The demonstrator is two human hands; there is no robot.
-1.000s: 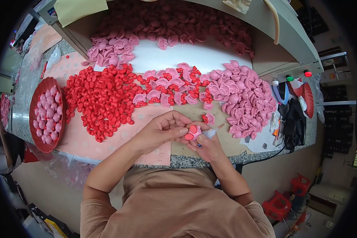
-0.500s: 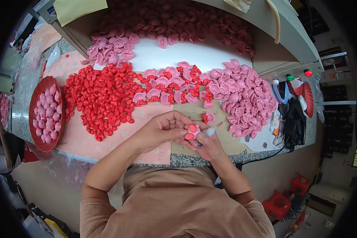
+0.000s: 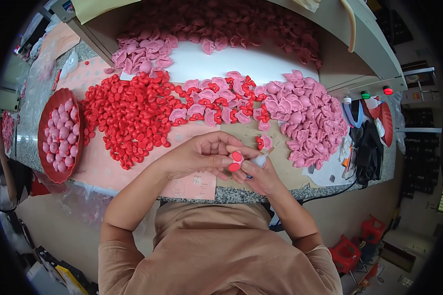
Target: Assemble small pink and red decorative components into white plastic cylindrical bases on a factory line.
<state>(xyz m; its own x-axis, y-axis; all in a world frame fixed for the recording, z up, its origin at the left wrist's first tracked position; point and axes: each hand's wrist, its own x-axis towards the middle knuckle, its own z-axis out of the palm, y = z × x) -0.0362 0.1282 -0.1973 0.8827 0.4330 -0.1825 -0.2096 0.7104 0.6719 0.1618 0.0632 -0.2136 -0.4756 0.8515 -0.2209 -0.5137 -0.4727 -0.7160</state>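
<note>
In front of my chest, my left hand (image 3: 204, 156) pinches a small pink plastic figure piece (image 3: 231, 168) with two red ovals facing up. My right hand (image 3: 262, 178) is closed on a small translucent squeeze bottle (image 3: 259, 160) with a thin tip, its thumb close to the pink piece. Fingers hide much of the bottle and the piece's underside. Just beyond my hands lies a pink shell half with a red part (image 3: 264, 142). Rows of pink shell halves paired with red parts (image 3: 211, 101) lie farther back.
Loose red parts (image 3: 128, 118) are heaped at left, pink shell halves (image 3: 307, 115) at right. A red scalloped tray (image 3: 43, 147) of pink balls stands far left. Behind, a grey cabinet (image 3: 362, 64) holds more pink shells. Black bag-like material (image 3: 366, 152) lies right.
The view has shifted slightly, so the table things appear a little higher and to the right. Both hands keep their hold, and the pink piece has turned slightly.
</note>
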